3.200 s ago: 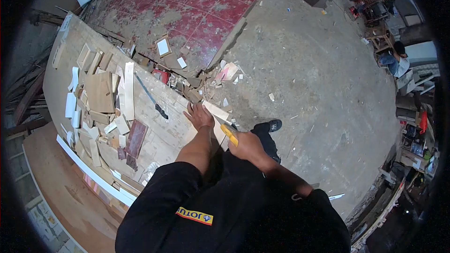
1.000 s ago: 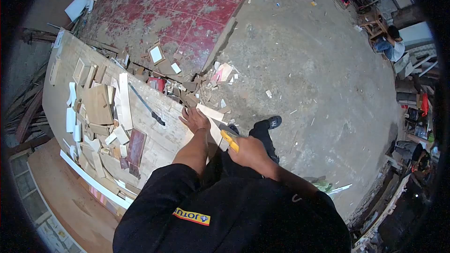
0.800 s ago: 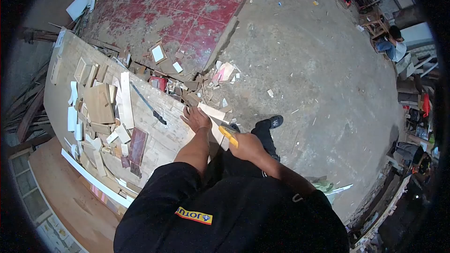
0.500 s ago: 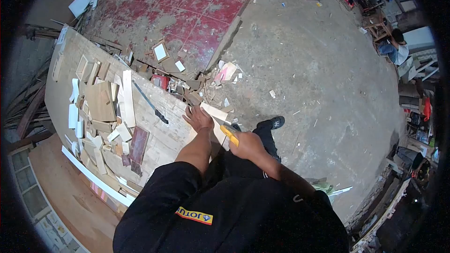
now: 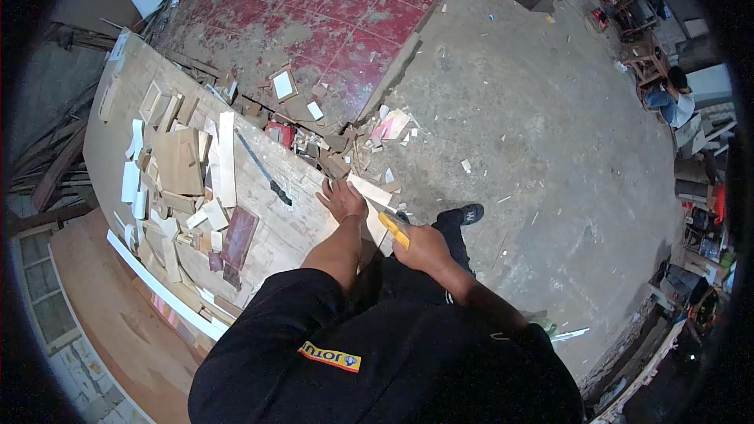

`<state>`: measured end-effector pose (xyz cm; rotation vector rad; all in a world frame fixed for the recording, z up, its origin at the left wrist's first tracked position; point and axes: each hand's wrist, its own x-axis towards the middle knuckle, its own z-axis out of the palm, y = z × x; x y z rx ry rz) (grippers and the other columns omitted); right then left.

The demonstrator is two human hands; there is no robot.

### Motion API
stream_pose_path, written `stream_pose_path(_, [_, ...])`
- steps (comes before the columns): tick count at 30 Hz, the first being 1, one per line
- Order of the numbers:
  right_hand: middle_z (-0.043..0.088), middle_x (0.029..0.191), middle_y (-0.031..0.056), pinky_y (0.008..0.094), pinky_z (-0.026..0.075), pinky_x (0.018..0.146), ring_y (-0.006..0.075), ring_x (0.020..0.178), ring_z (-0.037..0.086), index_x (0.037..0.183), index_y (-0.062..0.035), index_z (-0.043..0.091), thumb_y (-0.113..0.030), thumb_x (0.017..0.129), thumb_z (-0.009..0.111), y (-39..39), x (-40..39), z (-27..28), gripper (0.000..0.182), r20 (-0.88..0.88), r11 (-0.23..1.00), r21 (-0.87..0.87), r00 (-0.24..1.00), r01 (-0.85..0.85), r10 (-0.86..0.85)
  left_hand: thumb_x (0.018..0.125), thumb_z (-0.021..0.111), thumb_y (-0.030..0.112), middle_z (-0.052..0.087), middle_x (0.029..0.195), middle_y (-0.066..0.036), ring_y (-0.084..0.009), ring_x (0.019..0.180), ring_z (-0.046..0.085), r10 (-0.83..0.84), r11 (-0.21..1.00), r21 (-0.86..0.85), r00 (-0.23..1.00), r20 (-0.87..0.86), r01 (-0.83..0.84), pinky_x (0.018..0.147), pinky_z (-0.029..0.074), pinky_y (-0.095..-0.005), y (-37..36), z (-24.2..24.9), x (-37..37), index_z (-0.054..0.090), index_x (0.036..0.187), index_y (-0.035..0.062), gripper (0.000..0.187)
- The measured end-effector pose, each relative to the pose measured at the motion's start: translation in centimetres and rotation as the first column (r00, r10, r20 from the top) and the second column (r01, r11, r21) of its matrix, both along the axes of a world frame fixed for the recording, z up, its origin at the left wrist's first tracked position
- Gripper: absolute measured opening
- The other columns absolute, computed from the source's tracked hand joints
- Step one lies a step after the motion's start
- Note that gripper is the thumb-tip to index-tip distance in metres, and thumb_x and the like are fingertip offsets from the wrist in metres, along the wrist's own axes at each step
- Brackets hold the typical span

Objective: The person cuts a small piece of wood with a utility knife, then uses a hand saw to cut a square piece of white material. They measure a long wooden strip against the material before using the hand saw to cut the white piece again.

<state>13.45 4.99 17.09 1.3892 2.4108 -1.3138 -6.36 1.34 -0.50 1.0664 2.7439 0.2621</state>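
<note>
My right hand [image 5: 426, 248] is closed around the yellow handle of a handsaw [image 5: 393, 229]. The saw's blade points toward a pale wooden board [image 5: 370, 190] at the bench's edge; most of the blade is hard to make out. Fingers spread, my left hand [image 5: 344, 200] presses down flat on the board, to the left of the saw. On the workbench [image 5: 275, 243] nearby lies a long, narrow blue-grey tool [image 5: 258, 162] with a black end.
Wood offcuts [image 5: 179, 161] and a dark reddish board [image 5: 239, 237] cover the bench's left part. Scraps [image 5: 345, 149] litter the floor beyond its edge. Far right, another person [image 5: 675, 100] sits low near piled items. My shoe [image 5: 471, 213] is on the concrete floor.
The whole view has shifted slightly, with the scene lying a little further right. My left hand stays on the board and my right hand keeps its hold on the handsaw.
</note>
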Motion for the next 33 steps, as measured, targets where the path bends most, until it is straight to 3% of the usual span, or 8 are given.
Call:
stream_pose_path(3, [0.067,0.078,0.0255,0.0517,0.054,0.073,0.044,0.076,0.067,0.087,0.0015,0.07,-0.034,0.082,0.065,-0.3,0.7,0.6,0.036,0.018,0.999,-0.037,1.0,-0.008,0.009,0.101,0.037,0.028,0.054,0.13,-0.013,-0.0352,0.142,0.028,0.007,1.0,-0.015,1.0,0.012,-0.007,0.119,0.009,-0.0631,-0.1,-0.6,-0.1,0.058,0.113,0.0078,0.032])
stream_pose_path(6, [0.068,0.081,0.028,0.0525,0.055,0.074,0.0453,0.079,0.068,0.086,0.0013,0.072,-0.031,0.083,0.063,0.8,0.5,6.3,0.034,0.077,0.995,-0.089,0.996,-0.036,0.043,0.102,0.036,0.029,0.054,0.13,-0.013,-0.0345,0.142,0.028,-0.003,1.0,-0.027,1.0,0.014,0.003,0.118,0.009,-0.063,0.0,0.1,0.0,0.058,0.113,0.0082,0.032])
stream_pose_path(9, [0.068,0.079,0.0249,0.0516,0.054,0.074,0.0442,0.078,0.067,0.086,0.0006,0.069,-0.034,0.083,0.066,1.1,0.1,5.7,0.035,0.126,0.995,-0.087,0.99,-0.055,0.066,0.102,0.036,0.029,0.054,0.131,-0.012,-0.0341,0.142,0.029,-0.008,1.0,-0.016,1.0,-0.008,0.007,0.118,0.009,-0.063,0.0,0.2,0.1,0.058,0.114,0.0084,0.033])
stream_pose_path(14, [0.068,0.081,0.0248,0.0513,0.054,0.075,0.0441,0.079,0.067,0.086,-0.0007,0.07,-0.033,0.083,0.065,0.3,-0.3,-0.2,0.033,0.074,0.998,-0.053,0.997,-0.023,0.026,0.102,0.036,0.029,0.054,0.131,-0.012,-0.0333,0.143,0.029,-0.003,1.0,-0.026,1.0,-0.003,0.003,0.119,0.008,-0.0625,-0.2,0.0,-0.1,0.058,0.115,0.0087,0.033])
stream_pose_path(21, [0.068,0.08,0.0281,0.0531,0.055,0.073,0.0455,0.078,0.068,0.086,0.0032,0.071,-0.034,0.082,0.063,0.3,0.6,6.4,0.038,0.082,0.995,-0.097,0.996,-0.022,0.03,0.102,0.036,0.027,0.054,0.132,-0.013,-0.0331,0.144,0.028,0.014,1.0,-0.017,1.0,0.016,-0.013,0.119,0.007,-0.0616,0.0,0.4,0.1,0.058,0.115,0.0081,0.032])
stream_pose_path(28, [0.068,0.08,0.0273,0.0525,0.055,0.076,0.0449,0.079,0.068,0.086,0.0035,0.071,-0.033,0.082,0.066,0.3,-0.9,1.3,0.037,0.059,0.998,-0.057,0.998,-0.013,0.016,0.102,0.036,0.027,0.053,0.133,-0.013,-0.0328,0.143,0.028,0.01,0.999,-0.048,0.999,0.036,-0.008,0.119,0.007,-0.0618,0.5,0.6,-0.1,0.057,0.116,0.0078,0.032])
stream_pose_path(33, [0.068,0.082,0.028,0.0529,0.055,0.076,0.0446,0.08,0.068,0.088,0.0015,0.071,-0.032,0.081,0.066,0.2,0.4,5.6,0.035,0.059,0.995,-0.081,0.996,-0.056,0.061,0.101,0.037,0.027,0.054,0.131,-0.013,-0.0331,0.143,0.028,-0.002,0.999,-0.038,1.0,-0.008,0.002,0.12,0.007,-0.0616,0.0,0.2,0.0,0.057,0.116,0.0078,0.031])
